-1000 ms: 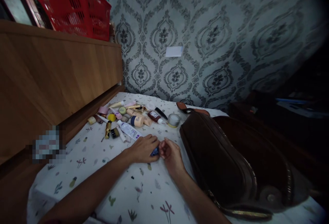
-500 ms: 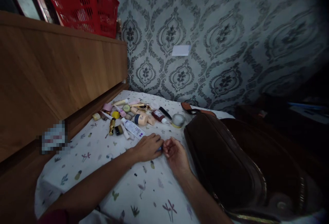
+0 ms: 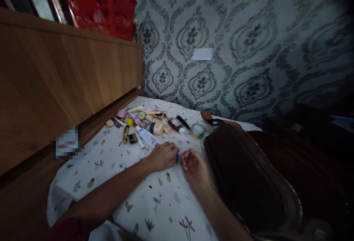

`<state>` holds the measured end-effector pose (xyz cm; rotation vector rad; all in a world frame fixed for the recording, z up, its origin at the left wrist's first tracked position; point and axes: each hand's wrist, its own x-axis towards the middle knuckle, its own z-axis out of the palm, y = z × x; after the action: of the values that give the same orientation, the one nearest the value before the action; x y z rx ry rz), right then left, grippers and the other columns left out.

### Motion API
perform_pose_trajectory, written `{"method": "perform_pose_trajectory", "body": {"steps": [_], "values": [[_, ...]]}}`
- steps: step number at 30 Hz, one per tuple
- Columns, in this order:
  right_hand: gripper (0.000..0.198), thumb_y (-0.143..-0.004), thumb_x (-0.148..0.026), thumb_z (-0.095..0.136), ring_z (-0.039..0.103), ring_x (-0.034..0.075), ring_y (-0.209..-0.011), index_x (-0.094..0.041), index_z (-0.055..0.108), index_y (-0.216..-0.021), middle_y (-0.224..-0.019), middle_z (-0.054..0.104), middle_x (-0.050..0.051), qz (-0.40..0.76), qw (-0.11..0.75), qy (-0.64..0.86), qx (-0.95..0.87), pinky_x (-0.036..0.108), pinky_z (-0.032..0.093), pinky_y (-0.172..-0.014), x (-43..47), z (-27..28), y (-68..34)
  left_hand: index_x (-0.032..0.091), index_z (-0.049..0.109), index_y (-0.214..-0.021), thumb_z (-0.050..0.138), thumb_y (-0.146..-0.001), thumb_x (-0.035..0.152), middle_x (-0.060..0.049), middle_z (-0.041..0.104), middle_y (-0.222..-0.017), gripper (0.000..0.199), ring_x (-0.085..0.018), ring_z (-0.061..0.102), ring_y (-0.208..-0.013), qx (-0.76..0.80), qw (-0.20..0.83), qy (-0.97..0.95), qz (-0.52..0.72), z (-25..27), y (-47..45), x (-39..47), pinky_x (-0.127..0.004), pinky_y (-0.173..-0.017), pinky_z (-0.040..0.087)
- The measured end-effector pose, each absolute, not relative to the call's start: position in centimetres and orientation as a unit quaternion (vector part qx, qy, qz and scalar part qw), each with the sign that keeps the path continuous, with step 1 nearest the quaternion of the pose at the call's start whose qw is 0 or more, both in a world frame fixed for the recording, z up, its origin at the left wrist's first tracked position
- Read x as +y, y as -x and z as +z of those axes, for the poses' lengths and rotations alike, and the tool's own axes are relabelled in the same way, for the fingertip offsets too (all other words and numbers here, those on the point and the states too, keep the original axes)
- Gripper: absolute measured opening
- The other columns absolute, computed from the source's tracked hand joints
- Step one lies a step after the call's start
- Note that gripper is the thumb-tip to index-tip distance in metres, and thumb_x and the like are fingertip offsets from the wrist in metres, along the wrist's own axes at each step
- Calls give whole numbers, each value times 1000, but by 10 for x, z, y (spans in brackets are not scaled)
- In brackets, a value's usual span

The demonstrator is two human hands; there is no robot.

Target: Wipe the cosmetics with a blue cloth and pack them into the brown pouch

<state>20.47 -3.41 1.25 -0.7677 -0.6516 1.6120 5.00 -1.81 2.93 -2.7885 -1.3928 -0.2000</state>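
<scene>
On the patterned white cloth, my left hand lies palm down with its fingers bent round a small blue thing, mostly hidden beneath them. Close beside it, a small gap away, my right hand rests with its fingers curled in; whatever they may hold is out of sight. Just beyond the left hand lies a white tube with purple print. Behind it are a beige bottle with a dark cap, a dark red bottle with a white cap, a gold tube and several other cosmetics.
A dark brown bag stands right of my right arm. A round clear-and-yellow container and a black stick-like item lie near it. Wooden furniture borders the left, carrying a red basket. Patterned wallpaper rises behind.
My hands, nearly touching at the blue thing before, are now slightly farther apart. The whole view has shifted, so everything appears a little more to the right.
</scene>
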Motion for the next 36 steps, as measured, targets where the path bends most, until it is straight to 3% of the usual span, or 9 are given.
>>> {"method": "perform_pose_trajectory", "body": {"steps": [18,29,36], "values": [[28,-65,-37,79,48,9,-49,-18,59,-60,-59,60,-1,698,566,328,-291,22,32,-43,-32,8,-208,16,56,-114,43,-99,23,-13,61,-114,22,-29,55,-114,-514,41,856,-28,35,-34,-6,-40,-83,56],[28,-59,-36,82,46,9,-48,-17,60,-58,-58,59,0,698,570,329,-283,21,31,-41,-33,10,-207,17,59,-116,44,-98,24,-14,59,-125,25,-30,53,-116,-539,49,841,-25,38,-4,-9,-40,-80,57],[27,-59,-36,83,46,10,-50,-18,62,-58,-60,61,0,696,565,338,-287,22,34,-43,-35,13,-207,19,62,-110,47,-96,24,-13,62,-117,21,-29,55,-114,-573,43,817,-48,37,24,-10,-38,-81,54]]}}
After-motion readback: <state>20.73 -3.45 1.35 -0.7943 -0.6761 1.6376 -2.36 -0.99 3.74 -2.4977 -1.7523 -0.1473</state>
